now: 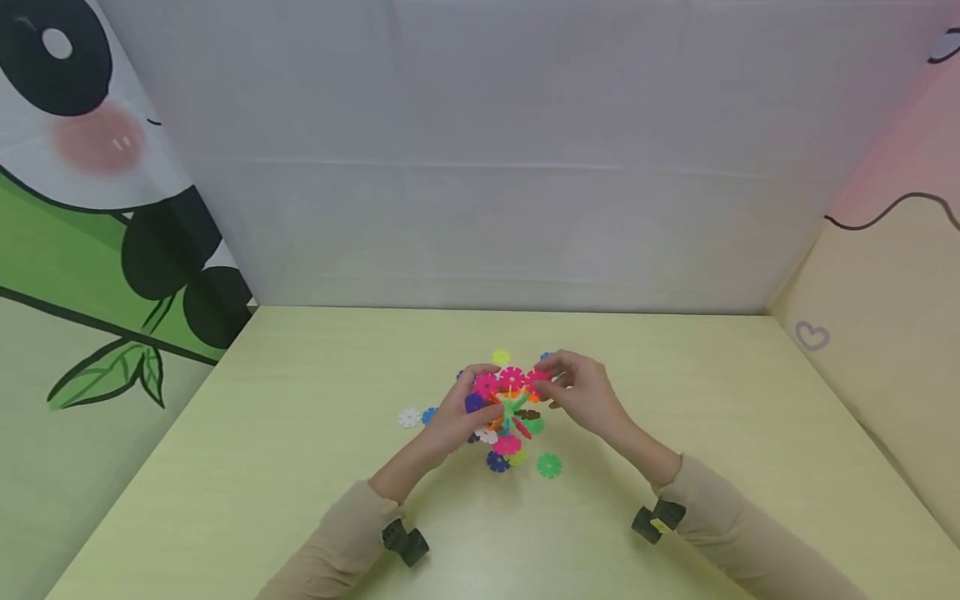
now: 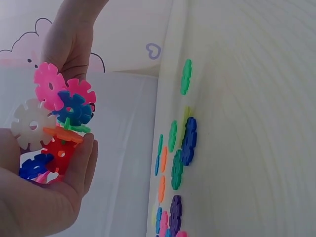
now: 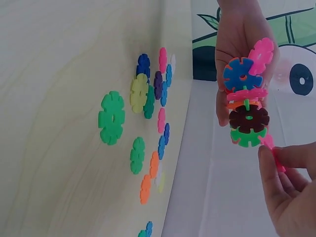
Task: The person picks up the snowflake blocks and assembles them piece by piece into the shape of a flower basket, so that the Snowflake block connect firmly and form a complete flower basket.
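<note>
My left hand [image 1: 448, 427] holds a cluster of joined snowflake discs [image 3: 249, 118], notched plastic pieces in pink, blue, orange, red, green, white and brown, up above the table. In the left wrist view its fingers curl around the lower side of the cluster, by a red disc [image 2: 59, 154] and a white disc [image 2: 33, 125]. Between the thumb and fingers of my right hand [image 1: 587, 395] is a pink snowflake disc [image 3: 277, 157]. That disc's tip meets the cluster's edge beside a green disc [image 3: 247, 137]; whether it is slotted in, I cannot tell.
Loose discs lie flat on the pale wooden table [image 1: 300, 467] beneath the hands. Among them are a green disc [image 1: 550, 466], a dark blue disc [image 1: 497, 462], a white disc [image 1: 408, 417] and a yellow disc [image 1: 501, 357]. A white backdrop [image 1: 480, 233] stands behind, with printed side panels.
</note>
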The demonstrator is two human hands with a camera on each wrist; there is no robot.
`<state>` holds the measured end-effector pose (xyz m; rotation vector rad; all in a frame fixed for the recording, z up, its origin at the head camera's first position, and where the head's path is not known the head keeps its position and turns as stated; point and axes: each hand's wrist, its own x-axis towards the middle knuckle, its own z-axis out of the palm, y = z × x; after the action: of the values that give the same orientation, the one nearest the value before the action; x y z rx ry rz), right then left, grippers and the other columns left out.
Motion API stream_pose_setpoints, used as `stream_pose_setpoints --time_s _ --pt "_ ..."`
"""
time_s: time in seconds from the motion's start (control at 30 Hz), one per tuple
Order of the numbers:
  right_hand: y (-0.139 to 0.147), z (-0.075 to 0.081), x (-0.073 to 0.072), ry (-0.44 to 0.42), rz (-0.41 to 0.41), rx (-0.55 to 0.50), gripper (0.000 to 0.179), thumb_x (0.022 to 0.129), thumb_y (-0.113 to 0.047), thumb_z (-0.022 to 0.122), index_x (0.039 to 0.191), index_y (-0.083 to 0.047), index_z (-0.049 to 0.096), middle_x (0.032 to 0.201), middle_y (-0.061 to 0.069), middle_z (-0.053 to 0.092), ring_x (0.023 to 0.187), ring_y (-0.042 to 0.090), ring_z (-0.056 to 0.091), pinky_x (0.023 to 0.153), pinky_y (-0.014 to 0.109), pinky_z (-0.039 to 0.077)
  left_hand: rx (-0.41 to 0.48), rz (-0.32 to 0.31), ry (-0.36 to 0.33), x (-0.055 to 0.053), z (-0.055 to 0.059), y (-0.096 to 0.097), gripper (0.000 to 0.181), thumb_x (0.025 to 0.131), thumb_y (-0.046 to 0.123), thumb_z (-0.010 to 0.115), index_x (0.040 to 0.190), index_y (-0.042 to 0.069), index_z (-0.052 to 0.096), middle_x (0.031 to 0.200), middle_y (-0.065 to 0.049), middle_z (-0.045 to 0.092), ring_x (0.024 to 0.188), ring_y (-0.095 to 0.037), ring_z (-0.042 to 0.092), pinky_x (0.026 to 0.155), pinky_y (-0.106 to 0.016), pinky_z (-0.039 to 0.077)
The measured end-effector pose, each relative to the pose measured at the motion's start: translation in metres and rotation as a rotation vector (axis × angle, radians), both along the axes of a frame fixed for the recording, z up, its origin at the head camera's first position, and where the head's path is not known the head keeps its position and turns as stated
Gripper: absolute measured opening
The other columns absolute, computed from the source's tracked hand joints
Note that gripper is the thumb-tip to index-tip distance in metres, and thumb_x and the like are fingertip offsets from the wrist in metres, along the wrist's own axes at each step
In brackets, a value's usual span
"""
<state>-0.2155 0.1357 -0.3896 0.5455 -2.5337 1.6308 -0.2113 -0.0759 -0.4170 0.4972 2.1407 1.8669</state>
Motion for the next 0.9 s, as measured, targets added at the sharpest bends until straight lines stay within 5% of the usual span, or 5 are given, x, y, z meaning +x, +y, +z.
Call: stream_pose_setpoints --time_s 0.3,0.57,0.73,0.9 --pt "-0.005 -0.009 0.006 0.082 -0.057 -0.048 0.010 0.084 0.002 0.070 0.092 0.005 0.066 0.080 0.010 0.069 0.067 0.024 0.065 0.053 0.029 0.054 -0.011 0.038 0.014 0.004 0.002 0.004 0.047 0.094 0.008 0.058 0.137 0.010 0.040 0.123 -0.015 0.052 0.097 -0.023 0.057 0.083 -0.037 0.050" --pt "-0.010 -0.020 0.012 0.179 -0.094 -0.111 0.010 0.083 0.003 0.071 0.092 0.001 0.067 0.083 0.009 0.070 0.069 0.032 0.066 0.056 0.026 0.054 -0.046 0.024 -0.009 0.002 0.001 0.007 0.053 0.094 0.013 0.060 0.142 0.011 0.036 0.138 -0.014 0.038 0.104 -0.028 0.053 0.085 -0.039 0.050" --pt "-0.020 0.001 0.027 0.196 -0.120 -0.128 0.011 0.082 0.006 0.070 0.092 0.007 0.065 0.084 0.016 0.069 0.071 0.031 0.067 0.058 0.025 0.054 -0.016 0.140 0.012 0.003 0.002 0.013 0.053 0.088 0.008 0.067 0.135 0.008 0.044 0.135 -0.014 0.044 0.121 -0.037 0.042 0.088 -0.043 0.049" --pt "-0.028 0.017 0.039 0.237 -0.139 -0.130 0.011 0.080 0.013 0.068 0.090 0.012 0.064 0.081 0.021 0.067 0.070 0.036 0.065 0.060 0.023 0.054 0.024 0.245 0.011 0.005 0.003 0.017 0.052 0.084 0.007 0.072 0.131 0.007 0.049 0.122 -0.013 0.055 0.114 -0.037 0.051 0.083 -0.036 0.052"
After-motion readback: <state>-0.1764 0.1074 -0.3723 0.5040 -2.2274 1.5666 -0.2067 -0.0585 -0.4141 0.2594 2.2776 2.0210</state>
